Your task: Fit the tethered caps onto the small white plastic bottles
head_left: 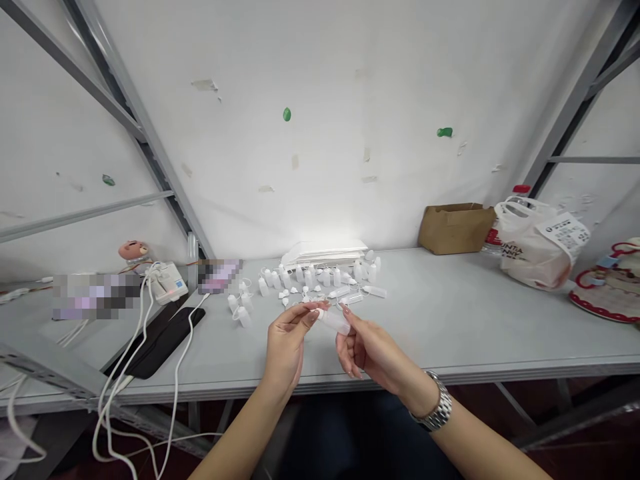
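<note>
Between my two hands is a small translucent white bottle point(334, 321), tilted, its capped end toward the left. My left hand point(290, 339) pinches the cap end between thumb and fingers. At the bottle's other end, my right hand point(367, 343) grips with thumb and fingers, the lower fingers curled. Just behind the hands, several similar small bottles point(337, 276) stand on the grey table point(440, 320), with a few lying down point(375, 291) and several loose white caps point(295, 291) among them. More bottles point(243, 316) stand to the left of my hands.
White stacked sheets or trays point(325, 252) lie by the wall. On the left are a black power bank or phone point(167, 341), white cables point(176, 373), a power strip point(169, 283) and a pink figurine point(134, 250). A cardboard box point(455, 230) and a plastic bag point(530, 257) stand at the right.
</note>
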A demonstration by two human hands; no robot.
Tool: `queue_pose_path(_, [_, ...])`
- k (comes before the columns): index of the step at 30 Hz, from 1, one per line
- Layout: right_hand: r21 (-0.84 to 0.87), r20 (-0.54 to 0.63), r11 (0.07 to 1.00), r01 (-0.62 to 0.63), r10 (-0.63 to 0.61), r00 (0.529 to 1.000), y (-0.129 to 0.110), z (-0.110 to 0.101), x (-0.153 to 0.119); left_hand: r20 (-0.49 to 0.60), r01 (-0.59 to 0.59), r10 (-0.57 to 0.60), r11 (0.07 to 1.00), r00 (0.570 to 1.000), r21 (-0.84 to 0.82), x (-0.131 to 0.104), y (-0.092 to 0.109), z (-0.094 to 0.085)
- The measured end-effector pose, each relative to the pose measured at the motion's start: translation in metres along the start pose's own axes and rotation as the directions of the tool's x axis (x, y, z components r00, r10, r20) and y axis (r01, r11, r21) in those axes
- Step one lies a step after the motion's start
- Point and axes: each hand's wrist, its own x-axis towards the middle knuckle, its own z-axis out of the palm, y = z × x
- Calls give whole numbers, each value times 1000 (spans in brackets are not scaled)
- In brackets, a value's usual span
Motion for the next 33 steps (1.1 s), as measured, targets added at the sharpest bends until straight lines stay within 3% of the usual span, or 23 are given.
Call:
queue_pose_path(5, [-143, -132, 961, 236, -255, 958, 0, -1, 4, -64, -1, 2, 1000, 998, 24, 1, -2, -1])
queue_pose_path(8, [-204, -188, 936, 288, -327, 926, 0, -3, 5, -98, 3, 3, 999, 995, 54, 2, -2, -2])
queue_pose_path(10, [-190, -152, 944, 271, -301, 941, -1, -3, 4, -79, 11, -6, 998, 997, 63, 3, 0, -2])
queue_pose_path(13, [-142, -45, 979, 148, -156, 987, -3, -3, 2, -9, 38, -38, 998, 999, 54, 4, 5, -3])
queue_pose_path(15, [-174, -28, 976, 132, -139, 990, -2, -3, 2, 3, 59, -59, 997, 998, 58, 5, 8, -4])
queue_pose_path(17, [-262, -89, 937, 232, -263, 961, 1, -4, 3, -25, 71, -70, 995, 997, 74, 6, 10, -6])
queue_pose_path(19, [-375, -145, 862, 341, -418, 897, 6, -4, 4, -48, 78, -74, 993, 996, 90, 6, 10, -7])
queue_pose_path(22, [-454, -160, 799, 394, -508, 846, 11, -4, 5, -40, 80, -77, 992, 996, 99, 6, 8, -7])
queue_pose_path(24, [-418, -160, 817, 398, -497, 853, 13, -3, 5, -32, 71, -68, 992, 997, 105, 6, 7, -7])
queue_pose_path(27, [-304, -135, 884, 355, -408, 903, 10, 0, 3, -7, 55, -55, 992, 998, 115, 6, 8, -7])
queue_pose_path(30, [-115, -72, 969, 218, -227, 971, 4, 2, 0, 40, 45, -52, 987, 998, 154, 7, 11, -9])
queue_pose_path(33, [21, 41, 998, 57, -58, 997, -1, 3, -3, 53, 30, -42, 978, 998, 207, 8, 14, -11])
